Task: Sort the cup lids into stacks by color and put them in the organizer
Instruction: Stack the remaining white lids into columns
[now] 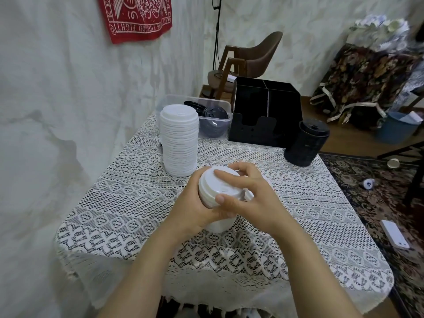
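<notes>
Fingers (229, 176) of the right hand (250, 191) lie curled over the top of a short stack of white lids (213, 189), and the thumb presses on its near rim, so this hand pinches the stack from above. The left hand (191, 203) wraps around its side from below; its fingers are hidden behind the lids, so I cannot tell how they lie. I think both hands squeeze the lids so that they nest evenly. This stack is held above the lace tablecloth (128, 203), well in front of the black organizer (263, 120). Left of the organizer, slightly in front, stands the tall white stack (179, 143), probably waiting for these lids. Just left of the organizer is a clear tub (171, 98) with black lids inside. Right of the organizer, slightly in front, stands a dark stack (306, 143), apparently black lids. The organizer seems to hold nothing yet
</notes>
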